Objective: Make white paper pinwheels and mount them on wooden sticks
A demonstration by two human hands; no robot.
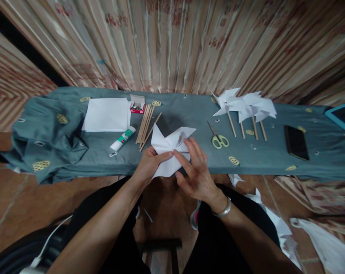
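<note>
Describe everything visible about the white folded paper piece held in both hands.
The white folded paper pinwheel looks like thin plain paper, creased into pointed vanes that fan out from a middle. It has no stick. It is held over the near edge of the grey-green cloth-covered table. The left hand grips its left side, thumb on top; the right hand presses fingers near its centre.

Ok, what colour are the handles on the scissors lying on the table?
Pale yellow-green; the scissors show best in the head view, right of the white paper both hands hold.
</note>
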